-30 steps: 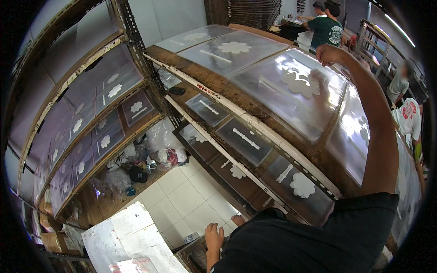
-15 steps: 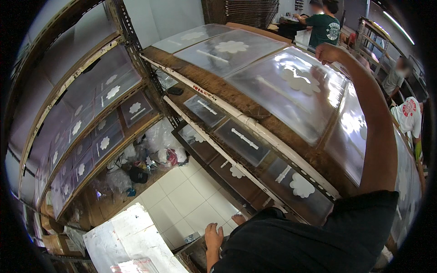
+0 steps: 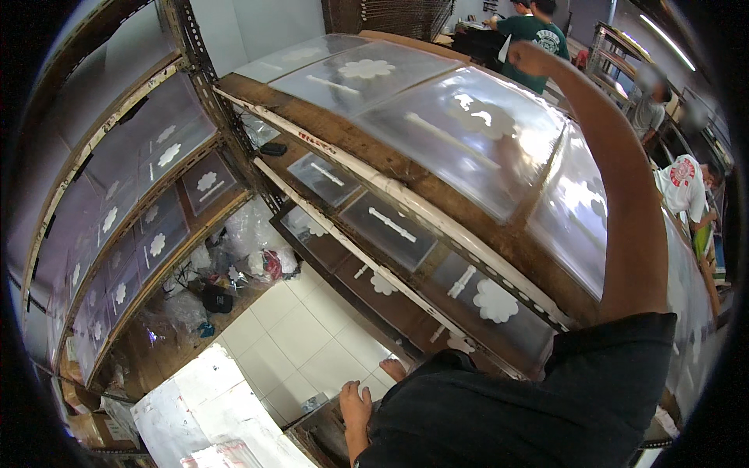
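Note:
My right arm reaches over the rack's top shelf, and my right hand (image 3: 530, 59) is near its far edge with the fingers bent together. A thin white piece (image 3: 504, 48) shows by the fingertips; whether I grip it is unclear. Below the arm lies a glossy clear plastic sheet (image 3: 468, 175), showing a white flower shape (image 3: 482, 118) and a white bar shape (image 3: 449, 140) under glare. My left hand (image 3: 356, 405) hangs low beside the white board (image 3: 199, 398), fingers loosely bent and apart, with nothing visible in them.
More clear sheets with flower shapes lie on the lower shelves (image 3: 390, 226) and the left rack (image 3: 117, 210). Crumpled plastic bags (image 3: 257, 234) sit under that rack, beside white floor tiles (image 3: 292, 335). A co-worker in a green shirt (image 3: 538, 39) stands beyond the top shelf; others are at right.
My right hand has moved farther out and to the left, past the sheet's far edge. My left hand stays low with little change. The whole view has shifted slightly.

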### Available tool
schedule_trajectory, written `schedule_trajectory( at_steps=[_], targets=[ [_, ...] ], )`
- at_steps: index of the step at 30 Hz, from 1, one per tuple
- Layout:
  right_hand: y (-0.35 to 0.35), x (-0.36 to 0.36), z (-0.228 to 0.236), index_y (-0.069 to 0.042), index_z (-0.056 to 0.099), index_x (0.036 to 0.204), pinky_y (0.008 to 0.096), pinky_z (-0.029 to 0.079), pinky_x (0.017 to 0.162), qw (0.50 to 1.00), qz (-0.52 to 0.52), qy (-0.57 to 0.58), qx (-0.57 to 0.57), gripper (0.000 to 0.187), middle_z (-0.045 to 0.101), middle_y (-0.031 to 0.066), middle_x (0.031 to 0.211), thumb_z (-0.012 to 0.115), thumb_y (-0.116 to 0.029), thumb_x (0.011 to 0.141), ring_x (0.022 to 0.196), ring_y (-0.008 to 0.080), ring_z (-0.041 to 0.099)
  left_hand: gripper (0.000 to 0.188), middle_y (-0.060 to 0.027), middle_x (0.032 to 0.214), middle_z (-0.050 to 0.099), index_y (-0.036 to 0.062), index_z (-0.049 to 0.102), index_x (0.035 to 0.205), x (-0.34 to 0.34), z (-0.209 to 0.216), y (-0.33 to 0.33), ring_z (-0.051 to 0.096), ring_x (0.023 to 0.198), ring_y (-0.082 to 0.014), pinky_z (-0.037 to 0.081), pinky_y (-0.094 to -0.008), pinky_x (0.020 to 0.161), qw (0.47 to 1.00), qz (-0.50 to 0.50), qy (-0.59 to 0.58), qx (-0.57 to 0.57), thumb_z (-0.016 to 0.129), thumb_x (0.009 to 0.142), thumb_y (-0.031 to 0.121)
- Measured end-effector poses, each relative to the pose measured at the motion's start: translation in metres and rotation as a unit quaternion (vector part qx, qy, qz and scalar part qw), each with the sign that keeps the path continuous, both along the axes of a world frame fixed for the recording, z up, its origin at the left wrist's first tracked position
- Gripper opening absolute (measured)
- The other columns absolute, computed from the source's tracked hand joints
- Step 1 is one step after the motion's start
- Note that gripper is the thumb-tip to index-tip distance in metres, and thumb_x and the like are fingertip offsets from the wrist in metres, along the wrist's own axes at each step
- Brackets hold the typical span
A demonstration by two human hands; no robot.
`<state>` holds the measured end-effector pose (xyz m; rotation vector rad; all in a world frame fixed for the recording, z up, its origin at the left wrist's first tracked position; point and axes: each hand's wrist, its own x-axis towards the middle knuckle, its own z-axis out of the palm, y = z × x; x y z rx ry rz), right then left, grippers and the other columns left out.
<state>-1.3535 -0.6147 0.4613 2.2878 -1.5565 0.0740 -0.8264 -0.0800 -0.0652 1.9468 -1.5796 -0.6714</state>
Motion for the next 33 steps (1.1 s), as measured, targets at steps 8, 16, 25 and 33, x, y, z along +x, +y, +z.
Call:
schedule_trajectory(
  at_steps=[8,16,25,33],
  targets=[
    [0.084,0.17,0.072,-0.002,0.065,0.097,0.0457,0.051,0.077,0.979,0.194,-0.056,-0.03,0.021,0.068,0.0202,0.092,0.058,-0.019,0.088,0.086,0.0341,0.066,0.033,-0.0254,0.124,0.06,-0.0036,0.064,0.117,0.0,0.022,0.027,0.056,0.116,-0.0423,0.044,-0.0479,0.101,0.999,0.017,0.002,-0.034,0.063,0.09,0.017],
    [0.279,0.378,0.057,0.002,0.067,0.103,0.0458,0.052,0.085,0.876,0.475,-0.078,0.046,0.026,0.07,0.0242,0.097,0.056,-0.015,0.087,0.092,0.0378,0.068,0.03,-0.0233,0.124,0.06,-0.0028,0.063,0.118,-0.019,0.083,0.108,0.057,0.117,-0.0408,0.044,-0.0452,0.102,0.99,0.104,0.05,-0.086,0.063,0.092,0.011],
    [0.467,0.495,-0.046,-0.006,0.066,0.109,0.0486,0.054,0.088,0.775,0.627,-0.02,0.073,0.025,0.07,0.0172,0.109,0.056,-0.017,0.089,0.102,0.0388,0.067,0.03,-0.0229,0.123,0.06,-0.0038,0.061,0.119,-0.049,0.114,0.212,0.057,0.115,-0.0412,0.045,-0.0458,0.1,0.967,0.196,0.019,-0.161,0.063,0.09,0.006],
    [0.523,0.468,-0.306,-0.003,0.065,0.113,0.0389,0.052,0.081,0.582,0.582,-0.391,0.412,0.025,0.069,0.0168,0.103,0.059,-0.018,0.094,0.092,0.0274,0.068,0.032,-0.0235,0.127,0.056,-0.004,0.06,0.12,-0.066,0.1,0.285,0.053,0.12,-0.0414,0.042,-0.0484,0.102,0.933,0.317,-0.029,-0.169,0.062,0.09,0.005]
  ],
)
